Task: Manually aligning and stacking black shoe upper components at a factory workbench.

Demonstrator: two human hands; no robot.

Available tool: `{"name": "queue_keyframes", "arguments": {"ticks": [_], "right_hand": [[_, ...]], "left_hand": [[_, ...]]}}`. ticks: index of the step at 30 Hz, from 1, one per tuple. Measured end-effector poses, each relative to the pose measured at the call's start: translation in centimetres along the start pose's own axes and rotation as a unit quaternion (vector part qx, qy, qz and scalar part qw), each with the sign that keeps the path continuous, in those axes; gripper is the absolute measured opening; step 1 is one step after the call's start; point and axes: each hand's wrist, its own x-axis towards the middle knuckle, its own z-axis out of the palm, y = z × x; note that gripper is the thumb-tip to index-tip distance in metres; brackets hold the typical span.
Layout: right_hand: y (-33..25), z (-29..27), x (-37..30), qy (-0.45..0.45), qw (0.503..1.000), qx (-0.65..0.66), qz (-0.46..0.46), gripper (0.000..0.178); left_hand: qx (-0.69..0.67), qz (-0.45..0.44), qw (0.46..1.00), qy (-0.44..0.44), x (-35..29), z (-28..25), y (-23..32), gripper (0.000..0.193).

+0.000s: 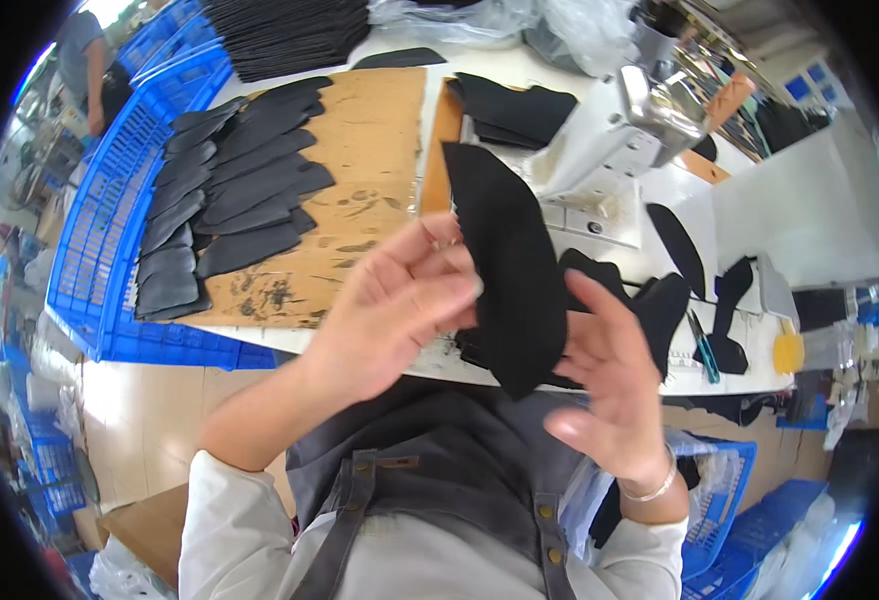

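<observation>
A black, curved fabric piece [512, 260] is held up in front of me, its pointed end at the top. My left hand [400, 305] pinches its left edge between thumb and fingers. At the lower right edge of the piece, my right hand [610, 385] has its thumb and fingers spread apart; some fingertips are partly hidden near the cloth. Behind the piece stands a white sewing machine [595, 140]. More black cut pieces [660, 305] lie on the table to the right of the held one.
Overlapping dark pieces [260, 190] cover the left part of a brown board [370, 130]. A blue crate [110, 215] stands along the left side. Teal-handled thread snips [706, 352] lie at the right, near a yellow object [789, 352]. A black stack [285, 35] sits at the back.
</observation>
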Motion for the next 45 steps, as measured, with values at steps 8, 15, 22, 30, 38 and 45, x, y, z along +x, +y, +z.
{"name": "queue_keyframes", "arguments": {"ticks": [8,15,22,30,38,45], "right_hand": [[0.3,-4.4,0.3,0.064,0.993,-0.098,0.000,0.016],[-1.5,-6.8,0.6,0.011,0.965,-0.209,0.157,0.015],[-1.1,-7.2,0.6,0.006,0.933,-0.333,0.137,0.024],[-0.2,-7.3,0.5,-0.011,0.911,-0.405,0.078,0.031],[0.4,-7.2,0.3,-0.007,0.907,-0.419,0.047,0.032],[0.4,-7.2,0.4,-0.011,0.900,-0.434,0.036,0.031]], "left_hand": [[-0.032,-0.140,0.989,-0.047,2.7,1.7,1.2,0.044],[0.532,-0.204,0.818,-0.077,5.8,3.3,-0.2,0.030],[0.683,-0.104,0.709,-0.143,7.0,3.2,-1.5,0.049],[0.685,-0.127,0.702,-0.146,7.1,2.9,-1.4,0.057],[0.711,-0.039,0.682,-0.168,6.8,2.4,-1.8,0.056],[0.722,-0.009,0.671,-0.169,6.6,1.9,-2.1,0.052]]}}
